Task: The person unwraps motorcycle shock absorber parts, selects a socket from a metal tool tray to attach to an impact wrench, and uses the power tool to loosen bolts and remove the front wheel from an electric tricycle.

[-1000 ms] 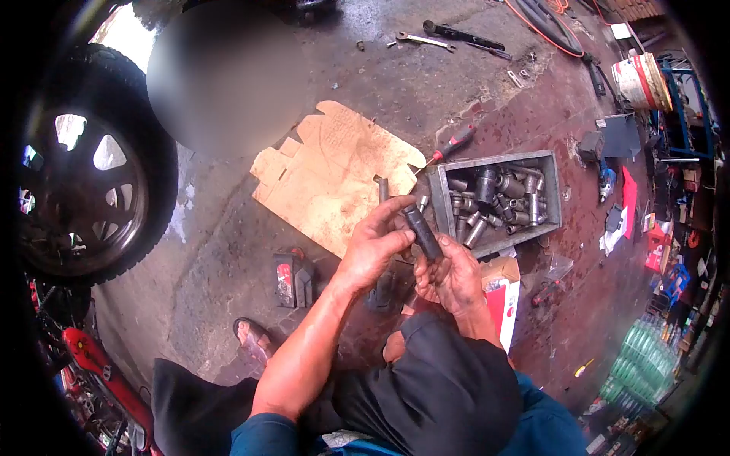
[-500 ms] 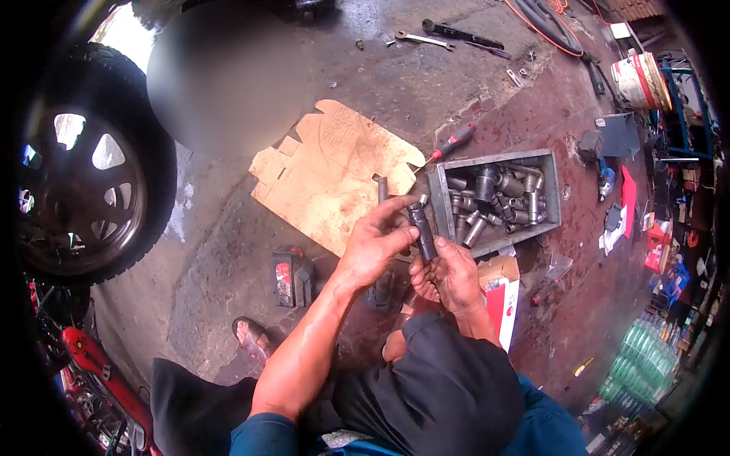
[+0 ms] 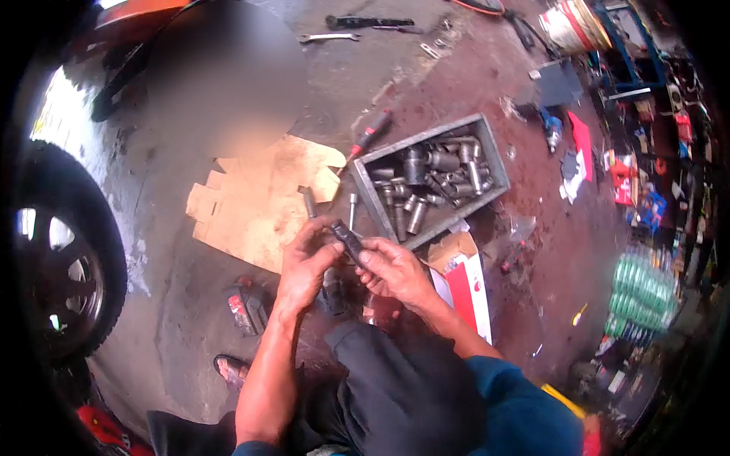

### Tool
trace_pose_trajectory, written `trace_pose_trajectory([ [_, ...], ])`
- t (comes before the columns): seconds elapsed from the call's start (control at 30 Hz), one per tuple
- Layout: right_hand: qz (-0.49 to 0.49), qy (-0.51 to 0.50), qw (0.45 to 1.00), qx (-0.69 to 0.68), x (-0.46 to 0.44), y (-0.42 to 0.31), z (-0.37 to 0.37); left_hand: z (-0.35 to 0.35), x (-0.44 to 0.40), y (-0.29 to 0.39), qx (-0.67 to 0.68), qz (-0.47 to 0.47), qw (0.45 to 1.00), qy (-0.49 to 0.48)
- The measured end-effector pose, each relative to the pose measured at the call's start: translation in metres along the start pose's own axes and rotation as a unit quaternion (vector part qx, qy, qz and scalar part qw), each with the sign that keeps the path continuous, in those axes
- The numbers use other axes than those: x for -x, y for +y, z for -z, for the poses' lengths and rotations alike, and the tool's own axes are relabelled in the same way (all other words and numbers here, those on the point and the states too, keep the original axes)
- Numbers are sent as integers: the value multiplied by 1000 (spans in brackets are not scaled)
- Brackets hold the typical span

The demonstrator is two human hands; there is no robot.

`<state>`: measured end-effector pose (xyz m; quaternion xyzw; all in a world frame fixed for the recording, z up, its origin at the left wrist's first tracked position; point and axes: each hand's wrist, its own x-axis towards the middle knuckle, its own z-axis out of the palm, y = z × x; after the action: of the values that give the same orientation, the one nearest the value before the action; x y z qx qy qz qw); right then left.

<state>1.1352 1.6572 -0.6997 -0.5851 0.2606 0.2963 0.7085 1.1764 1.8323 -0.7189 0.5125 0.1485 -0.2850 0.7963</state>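
Note:
A dark, stepped cylindrical socket (image 3: 348,243) is held between my two hands. My left hand (image 3: 308,262) pinches its upper end with the thumb and fingers. The fingers of my right hand (image 3: 389,267) are closed round its lower end. Just beyond my left hand, a grey metal cylinder (image 3: 306,201) lies over the cardboard sheet (image 3: 258,205). A thin metal bar (image 3: 352,211) is beside the box. To the right, a grey metal box (image 3: 496,152) holds several loose sockets (image 3: 441,160). Below my hands is a dark tool (image 3: 332,292), partly hidden.
A red-and-black screwdriver (image 3: 370,135) lies by the box. An open carton (image 3: 471,292) stands near my right forearm. A red-and-black battery-like block (image 3: 247,310) is on the floor at left, with a wheel (image 3: 72,258) beyond. A wrench (image 3: 328,36) lies at the back.
The view has swung, so the box, cardboard and wheel sit further left. Both hands stay on the socket, which now tilts more towards the lower right.

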Motion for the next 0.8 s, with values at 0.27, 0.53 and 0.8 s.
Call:
trace_pose_trajectory([
  [0.27,50,62,997,-12,13,9,19,-14,0,-13,-6,56,997,47],
  [0.53,82,37,995,47,8,5,51,-32,-1,-12,-14,36,998,43],
  [0.8,301,341,749,481,-70,-23,103,-32,-11,-28,-21,-3,997,79],
])
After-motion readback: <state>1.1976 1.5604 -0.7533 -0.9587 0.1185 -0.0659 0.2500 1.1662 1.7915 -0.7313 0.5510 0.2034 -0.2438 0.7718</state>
